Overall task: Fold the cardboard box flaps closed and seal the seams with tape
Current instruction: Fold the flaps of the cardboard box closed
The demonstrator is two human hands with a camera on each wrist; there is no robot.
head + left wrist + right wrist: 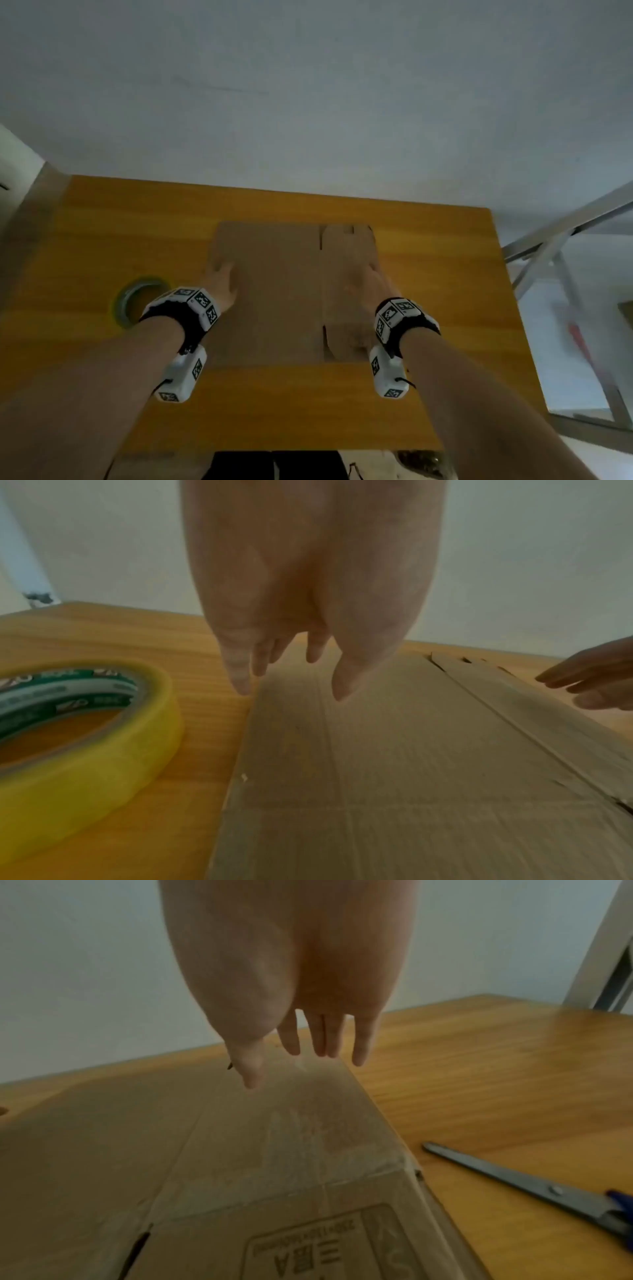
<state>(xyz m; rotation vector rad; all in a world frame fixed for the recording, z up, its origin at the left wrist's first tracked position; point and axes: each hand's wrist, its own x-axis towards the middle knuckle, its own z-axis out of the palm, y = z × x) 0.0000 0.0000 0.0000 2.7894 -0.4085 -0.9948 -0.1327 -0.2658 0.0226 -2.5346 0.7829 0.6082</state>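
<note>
Cardboard box flat under two spread hands

Cardboard box [284, 291] lies on the wooden counter [102, 233] with its top flaps down, directly beneath both hands; a seam [507, 718] runs along the top between them. Left hand [221, 279] is over the box's left edge, fingers [342, 680] straight and loosely spread, holding nothing; whether the tips touch the cardboard cannot be told. Right hand [364, 282] is over the narrower right flap, fingers [291, 1039] straight and slightly apart, also holding nothing. Roll of yellow tape [89, 750] lies flat on the counter just to the left of the left hand, beside the box; scissors [534, 1185] lie on the counter to the right of the right hand, blades closed, apart from the box. Printed label [308, 1250] shows on the box's near side, below the right wrist.
</note>
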